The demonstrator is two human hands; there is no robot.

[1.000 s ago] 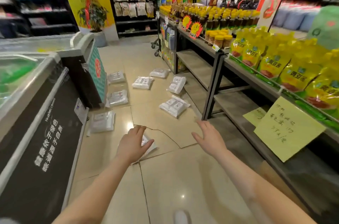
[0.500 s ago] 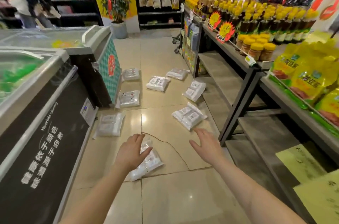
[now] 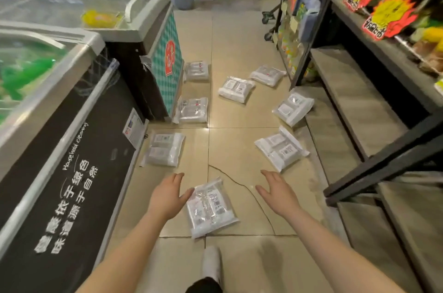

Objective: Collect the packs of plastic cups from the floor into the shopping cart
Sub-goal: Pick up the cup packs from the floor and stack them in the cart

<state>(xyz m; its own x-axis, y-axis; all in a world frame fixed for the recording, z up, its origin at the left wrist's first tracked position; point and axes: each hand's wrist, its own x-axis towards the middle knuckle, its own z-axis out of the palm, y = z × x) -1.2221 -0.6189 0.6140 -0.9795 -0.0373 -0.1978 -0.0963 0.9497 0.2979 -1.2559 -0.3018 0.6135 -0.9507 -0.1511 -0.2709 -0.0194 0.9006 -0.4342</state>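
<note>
A cracked beige tile floor (image 3: 239, 36) carries eight clear packs of plastic cups, the nearest pack (image 3: 211, 207) lying flat beside the crack (image 3: 242, 186).

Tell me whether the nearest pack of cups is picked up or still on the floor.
On the floor. The nearest pack lies flat on the tiles; the left hand and right hand are open either side, gripping nothing.

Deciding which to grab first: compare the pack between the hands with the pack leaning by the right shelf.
The nearest pack lies flat on the tile; the leaning pack is tilted against the shelf base. The nearest sits between the left hand and right hand; the leaning one lies farther off. Both are clear, white-labelled bags.
</note>
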